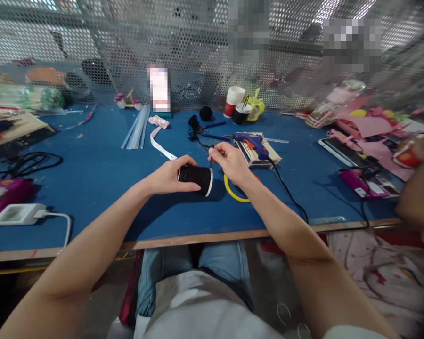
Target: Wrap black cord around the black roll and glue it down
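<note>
My left hand [167, 178] is wrapped round a black cup-shaped roll with a white rim [197, 178], held on its side just above the blue table [92, 174]. My right hand [229, 162] is closed in a pinch on a thin black strand [210, 162] that rises from the roll's rim end. A yellow ring [235, 194] lies on the table under my right wrist.
A blue glue gun [250, 141] rests on a bundle of wooden sticks, its black cord running to the table's front edge. Paper cups [235, 101], black yarn [205, 113], clear glue sticks [137, 129] and white ribbon [160, 141] lie behind. Another person's arm [419, 188] is at right.
</note>
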`<state>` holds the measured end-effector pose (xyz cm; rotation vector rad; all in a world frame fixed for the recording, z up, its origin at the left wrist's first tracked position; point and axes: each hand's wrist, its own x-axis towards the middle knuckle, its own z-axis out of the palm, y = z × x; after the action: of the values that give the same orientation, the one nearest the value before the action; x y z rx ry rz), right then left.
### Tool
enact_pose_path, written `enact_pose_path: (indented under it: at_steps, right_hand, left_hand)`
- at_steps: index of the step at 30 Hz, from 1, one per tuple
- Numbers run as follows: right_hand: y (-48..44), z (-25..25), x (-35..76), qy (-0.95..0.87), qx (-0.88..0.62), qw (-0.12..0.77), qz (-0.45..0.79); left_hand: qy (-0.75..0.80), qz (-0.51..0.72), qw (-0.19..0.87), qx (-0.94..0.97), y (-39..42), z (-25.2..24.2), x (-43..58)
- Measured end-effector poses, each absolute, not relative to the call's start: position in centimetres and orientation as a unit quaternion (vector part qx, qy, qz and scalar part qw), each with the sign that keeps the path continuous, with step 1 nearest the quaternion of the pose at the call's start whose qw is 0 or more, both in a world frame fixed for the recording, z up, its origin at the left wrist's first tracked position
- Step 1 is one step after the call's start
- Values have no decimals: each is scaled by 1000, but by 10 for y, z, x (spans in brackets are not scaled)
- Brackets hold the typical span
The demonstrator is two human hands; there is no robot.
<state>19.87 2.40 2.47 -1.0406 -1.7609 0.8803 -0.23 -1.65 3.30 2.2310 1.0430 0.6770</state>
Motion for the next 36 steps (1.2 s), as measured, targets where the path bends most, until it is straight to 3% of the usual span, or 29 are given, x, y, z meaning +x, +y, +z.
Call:
enact_pose_path:
  at_steps: [36]
  right_hand:
    - [27,22,202,-750,-438,360,340]
  left_hand:
    - [363,332,335,803,-14,25,-1]
